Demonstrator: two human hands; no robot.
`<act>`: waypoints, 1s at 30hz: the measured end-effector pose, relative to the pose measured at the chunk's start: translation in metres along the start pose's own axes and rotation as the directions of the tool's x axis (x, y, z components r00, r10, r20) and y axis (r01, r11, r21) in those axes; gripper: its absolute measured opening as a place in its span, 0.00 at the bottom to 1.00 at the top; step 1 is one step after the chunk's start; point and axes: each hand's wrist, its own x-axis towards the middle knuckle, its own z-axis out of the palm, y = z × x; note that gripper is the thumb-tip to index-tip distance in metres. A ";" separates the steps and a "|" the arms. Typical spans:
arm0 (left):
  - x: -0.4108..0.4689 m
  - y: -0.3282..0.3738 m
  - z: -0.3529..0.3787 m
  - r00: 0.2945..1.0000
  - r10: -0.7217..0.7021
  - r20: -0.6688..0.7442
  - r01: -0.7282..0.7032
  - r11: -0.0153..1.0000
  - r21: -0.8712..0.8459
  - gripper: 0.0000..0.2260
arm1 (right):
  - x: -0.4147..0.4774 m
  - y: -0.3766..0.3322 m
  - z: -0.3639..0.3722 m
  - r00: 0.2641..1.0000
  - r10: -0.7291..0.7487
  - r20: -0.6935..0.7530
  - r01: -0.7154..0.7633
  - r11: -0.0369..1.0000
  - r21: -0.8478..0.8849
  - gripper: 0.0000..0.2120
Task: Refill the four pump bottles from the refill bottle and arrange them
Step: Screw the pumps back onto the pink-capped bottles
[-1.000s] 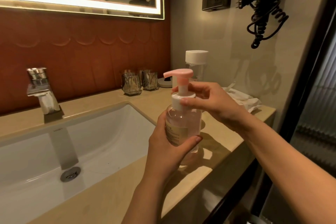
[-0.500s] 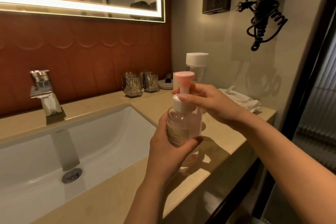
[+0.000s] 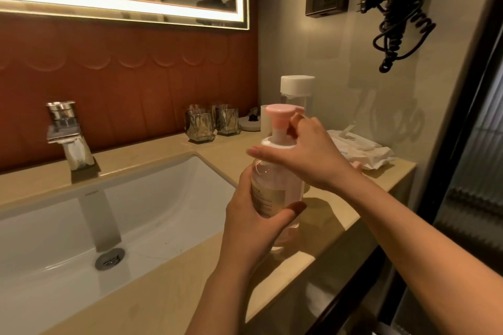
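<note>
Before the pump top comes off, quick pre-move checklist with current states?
1. Bottle steadied: left hand wraps the pump bottle body, ok.
2. Grip on the collar: right hand fingers around the white collar, ok.
3. Bottle upright: ok.
4. Collar loosened: cannot tell.
5. Refill bottle within reach: stands capped behind the pump bottle on the counter, ok.
6. Other three pump bottles located: not ok, none clearly in view.

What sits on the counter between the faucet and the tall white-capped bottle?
In the head view, two faceted glass cups and a small round dish stand between the faucet and the white-capped bottle.
</note>
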 end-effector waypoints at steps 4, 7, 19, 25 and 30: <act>-0.001 0.000 -0.002 1.000 0.002 0.012 -0.002 1.000 -0.021 0.31 | -0.005 0.005 -0.017 0.930 -0.109 0.350 -0.026 0.933 0.359 0.29; -0.001 0.002 -0.002 1.000 0.007 0.010 -0.007 1.000 -0.005 0.31 | -0.004 0.012 -0.027 0.906 -0.124 0.405 -0.065 0.904 0.423 0.25; -0.001 0.000 0.000 1.000 -0.006 -0.002 0.006 1.000 0.002 0.29 | -0.005 0.009 -0.001 0.998 -0.035 -0.055 0.046 0.977 0.208 0.31; -0.001 0.003 -0.002 1.000 -0.008 0.006 0.008 1.000 -0.007 0.31 | 0.001 0.010 -0.016 0.962 -0.008 0.274 -0.084 0.942 0.324 0.36; 0.000 0.003 -0.002 1.000 0.018 -0.007 -0.018 0.999 0.031 0.31 | -0.002 0.014 -0.023 0.941 -0.079 0.328 -0.075 0.900 0.430 0.23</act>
